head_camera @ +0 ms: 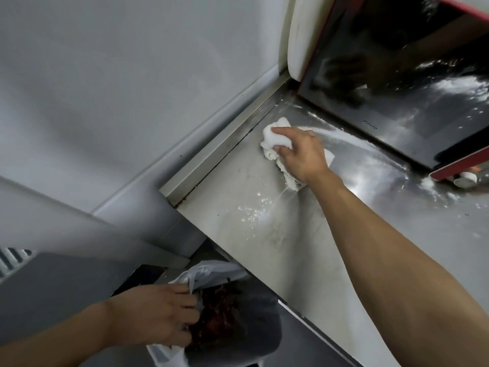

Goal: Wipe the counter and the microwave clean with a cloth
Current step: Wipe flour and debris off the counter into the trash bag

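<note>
White cloth (272,140), long axis wall-to-wrist, on steel counter (264,234), gripped by right hand (301,154); left hand (158,313) seemingly pinching bag (209,270) rim.

Head view, steeply down, close over counter (264,234)

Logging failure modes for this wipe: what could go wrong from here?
1. If swept off the counter, the white crumbs may miss the bag that the left hand holds below the edge.
2. The cloth is bunched in the right hand, so it may smear the white streak instead of lifting it.
3. The residue by the microwave could get pushed under it.
</note>
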The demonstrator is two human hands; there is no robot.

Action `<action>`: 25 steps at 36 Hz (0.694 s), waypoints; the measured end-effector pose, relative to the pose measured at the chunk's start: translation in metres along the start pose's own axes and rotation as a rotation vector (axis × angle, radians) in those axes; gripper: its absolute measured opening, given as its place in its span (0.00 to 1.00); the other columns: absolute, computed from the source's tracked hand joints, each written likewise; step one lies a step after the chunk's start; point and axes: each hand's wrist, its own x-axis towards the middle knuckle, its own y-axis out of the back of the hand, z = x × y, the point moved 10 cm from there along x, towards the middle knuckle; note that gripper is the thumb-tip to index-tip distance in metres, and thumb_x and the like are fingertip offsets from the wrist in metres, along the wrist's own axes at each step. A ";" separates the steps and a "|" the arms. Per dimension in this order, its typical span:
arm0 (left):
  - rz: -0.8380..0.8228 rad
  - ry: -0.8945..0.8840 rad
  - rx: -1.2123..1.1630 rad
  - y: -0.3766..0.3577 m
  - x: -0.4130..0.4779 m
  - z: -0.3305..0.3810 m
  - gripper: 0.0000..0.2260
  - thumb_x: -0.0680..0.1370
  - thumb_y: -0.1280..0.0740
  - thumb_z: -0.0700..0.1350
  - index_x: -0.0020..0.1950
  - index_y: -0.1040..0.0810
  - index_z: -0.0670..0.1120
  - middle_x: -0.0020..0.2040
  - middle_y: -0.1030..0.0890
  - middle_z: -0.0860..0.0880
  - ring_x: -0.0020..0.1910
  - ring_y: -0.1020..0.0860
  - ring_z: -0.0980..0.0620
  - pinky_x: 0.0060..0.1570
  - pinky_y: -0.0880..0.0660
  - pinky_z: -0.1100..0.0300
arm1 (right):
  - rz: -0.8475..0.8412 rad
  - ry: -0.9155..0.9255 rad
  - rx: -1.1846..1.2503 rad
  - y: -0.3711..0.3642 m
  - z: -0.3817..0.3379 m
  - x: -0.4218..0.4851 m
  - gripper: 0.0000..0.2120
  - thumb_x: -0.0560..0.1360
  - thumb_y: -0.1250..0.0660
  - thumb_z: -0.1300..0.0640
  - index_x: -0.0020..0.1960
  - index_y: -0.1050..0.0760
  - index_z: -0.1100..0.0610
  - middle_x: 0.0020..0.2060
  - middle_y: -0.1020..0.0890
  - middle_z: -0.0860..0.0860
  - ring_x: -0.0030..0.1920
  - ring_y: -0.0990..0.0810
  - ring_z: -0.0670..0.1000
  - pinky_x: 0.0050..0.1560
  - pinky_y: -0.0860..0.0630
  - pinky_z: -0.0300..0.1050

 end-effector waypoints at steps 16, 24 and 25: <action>-0.044 0.014 -0.140 -0.004 -0.009 -0.004 0.11 0.75 0.27 0.45 0.48 0.27 0.56 0.49 0.27 0.56 0.50 0.28 0.52 0.56 0.32 0.58 | -0.103 0.221 0.103 -0.051 -0.090 -0.158 0.22 0.75 0.27 0.54 0.68 0.22 0.42 0.67 0.20 0.43 0.59 0.25 0.55 0.63 0.31 0.56; 0.032 0.002 -0.149 0.001 -0.017 -0.002 0.05 0.79 0.30 0.46 0.51 0.24 0.55 0.51 0.25 0.53 0.51 0.26 0.50 0.54 0.26 0.54 | -0.093 0.277 0.064 -0.065 -0.133 -0.246 0.22 0.75 0.28 0.51 0.69 0.23 0.42 0.68 0.21 0.44 0.56 0.26 0.53 0.58 0.30 0.51; 0.030 -0.006 -0.154 -0.001 -0.018 0.000 0.04 0.80 0.31 0.47 0.52 0.24 0.55 0.52 0.25 0.53 0.52 0.26 0.49 0.56 0.25 0.53 | -0.109 0.303 0.053 -0.070 -0.138 -0.259 0.22 0.75 0.29 0.51 0.69 0.23 0.42 0.67 0.21 0.43 0.55 0.26 0.53 0.58 0.30 0.50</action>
